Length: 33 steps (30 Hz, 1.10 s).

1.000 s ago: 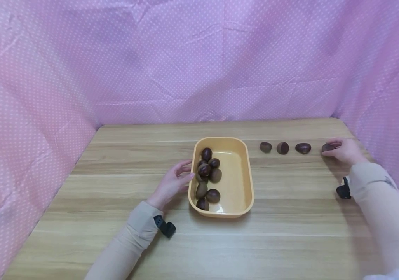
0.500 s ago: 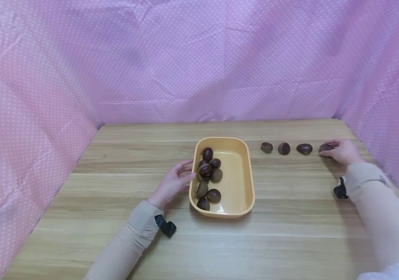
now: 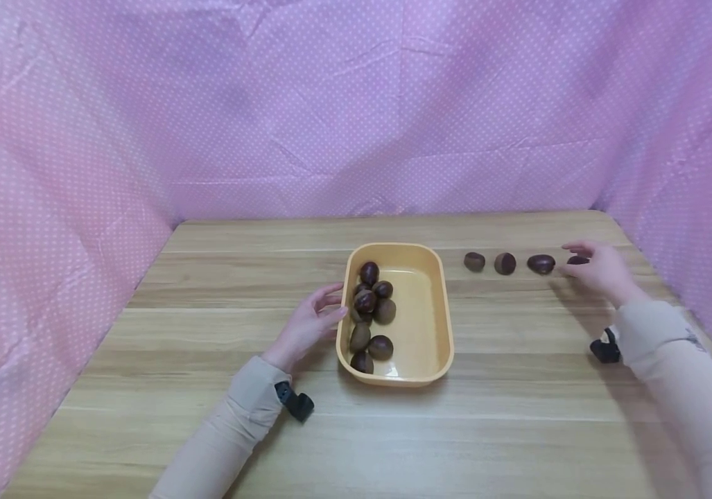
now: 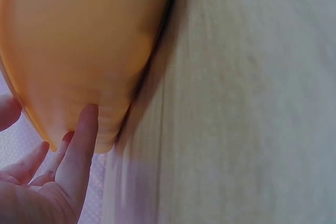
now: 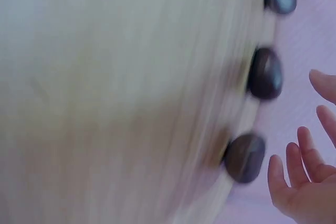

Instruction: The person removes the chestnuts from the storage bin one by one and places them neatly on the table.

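1. While the head view shows four loose chestnuts (image 3: 505, 263) in a row on the wood-grain surface (image 3: 175, 298), leading from the two o'clock of the yellow tray (image 3: 419, 319) out toward three, the right wrist view takes in three dark nuts, blurred.
2. At the row's far end, the right hand (image 3: 604, 274) partly hides the last chestnut from the head camera. Seen from the right wrist, its fingers (image 5: 297, 167) are spread and loosely bent, hold nothing, and leave a gap to the nearest nut.
3. At the tray's nine o'clock is the left hand (image 3: 308, 329), fingers extended, thumb at the rim. Its wrist view reveals what the head view hides: a straight fingertip against the tray's outer wall.
4. Inside the tray, a cluster of chestnuts (image 3: 365, 301) lines the side from eleven o'clock down to seven, some overlapping.
5. Pink polka-dot cloth (image 3: 356, 104) hangs around the surface from nine through twelve to three o'clock. Each beige sleeve (image 3: 224, 430) has a black wrist camera (image 3: 294, 402) beside its cuff.
6. On the right sleeve, a small dark mark (image 3: 695, 339) is too small to read.
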Tool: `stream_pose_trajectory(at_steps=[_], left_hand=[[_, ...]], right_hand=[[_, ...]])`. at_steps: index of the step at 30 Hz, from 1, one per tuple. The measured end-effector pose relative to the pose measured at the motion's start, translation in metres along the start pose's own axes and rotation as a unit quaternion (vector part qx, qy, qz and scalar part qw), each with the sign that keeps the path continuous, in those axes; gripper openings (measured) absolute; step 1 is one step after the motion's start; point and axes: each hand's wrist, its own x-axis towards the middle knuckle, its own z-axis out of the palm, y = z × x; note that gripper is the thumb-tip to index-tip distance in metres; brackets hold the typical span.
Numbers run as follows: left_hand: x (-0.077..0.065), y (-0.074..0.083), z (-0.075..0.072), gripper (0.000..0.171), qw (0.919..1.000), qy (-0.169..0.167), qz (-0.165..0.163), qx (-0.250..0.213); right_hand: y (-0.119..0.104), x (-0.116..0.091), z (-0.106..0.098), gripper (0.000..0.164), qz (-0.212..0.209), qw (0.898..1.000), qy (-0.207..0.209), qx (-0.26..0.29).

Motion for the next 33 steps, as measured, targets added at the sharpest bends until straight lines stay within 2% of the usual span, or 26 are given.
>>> stream_pose_trajectory(at_steps=[6,10,18,26,33], left_hand=[[-0.003,-0.001,-0.001,0.054,0.9999,-0.007,0.014,0.001],[-0.006,-0.001,-0.001,0.054,0.9994,-0.01,0.033,-0.004],[0.001,-0.002,0.0,0.055,1.0,-0.006,0.0,-0.008],[0.0,0.001,0.0,0.055,1.0,-0.006,0.003,-0.003],[-0.001,-0.001,-0.001,0.055,1.0,-0.003,0.005,-0.007]], right_hand=[[-0.032,-0.013,0.02,0.049,-0.043,0.998,0.008,0.033],[-0.054,-0.02,0.035,0.044,-0.075,0.995,-0.014,0.07],[-0.09,-0.029,0.062,0.041,-0.133,0.981,-0.042,0.133],[-0.127,-0.032,0.076,0.04,-0.15,0.969,-0.07,0.181],[-0.175,-0.028,0.077,0.042,-0.163,0.963,-0.101,0.19]])
